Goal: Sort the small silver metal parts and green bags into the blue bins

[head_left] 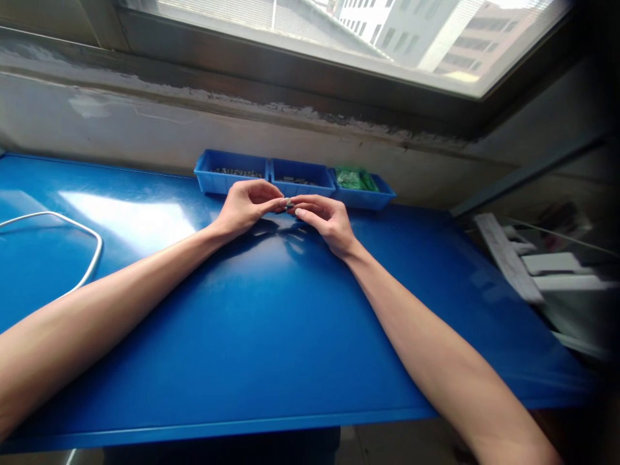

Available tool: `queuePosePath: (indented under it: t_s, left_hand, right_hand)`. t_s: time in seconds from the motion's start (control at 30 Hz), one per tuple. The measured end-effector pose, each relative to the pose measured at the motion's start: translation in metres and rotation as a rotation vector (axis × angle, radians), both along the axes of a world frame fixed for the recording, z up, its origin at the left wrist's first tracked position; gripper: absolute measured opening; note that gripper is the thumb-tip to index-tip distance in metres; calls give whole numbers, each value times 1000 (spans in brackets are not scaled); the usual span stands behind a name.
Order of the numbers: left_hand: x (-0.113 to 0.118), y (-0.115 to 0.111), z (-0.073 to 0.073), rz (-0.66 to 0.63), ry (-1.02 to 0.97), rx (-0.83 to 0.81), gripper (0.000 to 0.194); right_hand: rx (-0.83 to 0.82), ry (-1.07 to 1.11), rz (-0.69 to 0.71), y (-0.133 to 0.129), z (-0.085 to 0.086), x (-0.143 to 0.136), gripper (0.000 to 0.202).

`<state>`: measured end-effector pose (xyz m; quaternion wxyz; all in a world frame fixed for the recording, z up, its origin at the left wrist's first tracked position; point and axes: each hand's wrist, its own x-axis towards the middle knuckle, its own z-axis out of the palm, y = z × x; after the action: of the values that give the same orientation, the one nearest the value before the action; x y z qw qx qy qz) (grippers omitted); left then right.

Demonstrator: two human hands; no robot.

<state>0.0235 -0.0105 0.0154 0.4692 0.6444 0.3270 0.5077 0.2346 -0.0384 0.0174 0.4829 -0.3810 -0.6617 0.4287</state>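
Note:
Just in front of the blue bins, my left hand (249, 203) and my right hand (329, 219) meet fingertip to fingertip above the table. Between their pinched fingers sits a small piece (289, 204), too small and too covered by the fingers to name. Thumb and fingers of each hand are closed on or around it. Behind my left hand stands a blue bin (206, 184) with many small metallic parts. The middle blue bin (310, 190), with a few dark grey pieces, is partly hidden by my hands. Green plastic packets (356, 179) fill the right-hand bin (368, 199).
The shiny blue table (271, 349) reaches to the wall below a window (387, 39). A white cable (94, 258) curves over its left side. White and grey objects (552, 263) stand beyond the right edge, blurred.

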Motion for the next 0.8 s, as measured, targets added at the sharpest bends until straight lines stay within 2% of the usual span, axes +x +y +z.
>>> queuePosePath:
  t_s: [0.23, 0.33, 0.43, 0.6, 0.7, 0.8]
  left_hand:
    - [1, -3, 2, -13, 52, 32, 52]
    - [1, -3, -2, 129, 187, 189, 40]
    - [2, -1, -9, 242, 407, 394, 28]
    - [3, 1, -17, 120, 702, 563, 29]
    - [2, 1, -17, 92, 747, 554, 27]
    - [0, 0, -15, 125, 731, 513, 23]
  right_hand:
    - [-34, 40, -49, 2, -4, 3, 29]
    - [5, 91, -99, 6, -6, 5, 32]
    - [52, 95, -149, 10, -8, 6, 46]
    - [49, 35, -174, 14, -11, 8, 59]
    - [55, 41, -183, 15, -11, 8, 51]
    - [51, 88, -181, 14, -10, 7, 40]
